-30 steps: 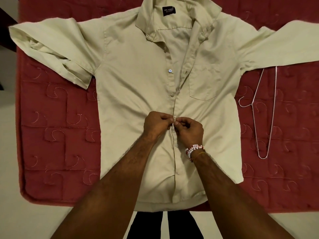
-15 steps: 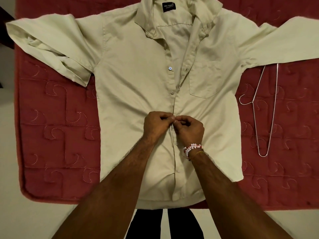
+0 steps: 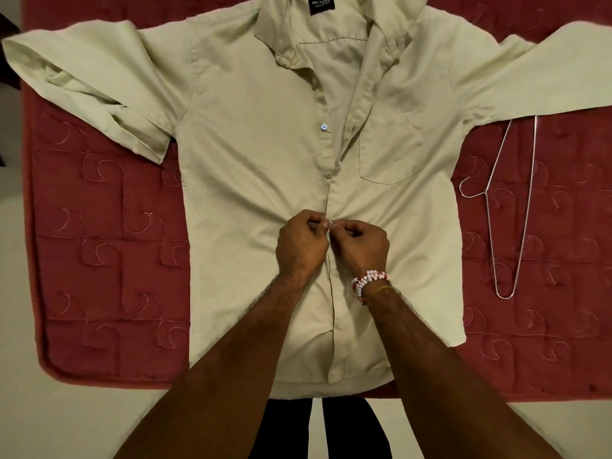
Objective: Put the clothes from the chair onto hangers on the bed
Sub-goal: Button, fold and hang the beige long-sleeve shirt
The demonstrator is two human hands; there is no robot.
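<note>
A pale green long-sleeved shirt (image 3: 251, 154) lies face up and spread out on the red quilted bed (image 3: 106, 260), collar at the top, sleeves out to both sides. My left hand (image 3: 299, 245) and my right hand (image 3: 361, 246) meet at the shirt's front placket, halfway down. Each pinches the cloth edge at a button there. Below my hands the front is closed; above them one button is closed, and from a white button up to the collar it lies open. A wire hanger (image 3: 510, 207) lies flat on the bed to the right of the shirt, partly under the right sleeve.
The bed's near edge (image 3: 99, 382) runs across the bottom, with pale floor (image 3: 66, 422) on my side of it. My dark trouser legs (image 3: 318, 429) show below the shirt hem. A beaded bracelet (image 3: 367, 281) is on my right wrist.
Both hands have stayed at the same button on the placket, fingers working slightly. The view has tilted a little, so the shirt sits higher in frame.
</note>
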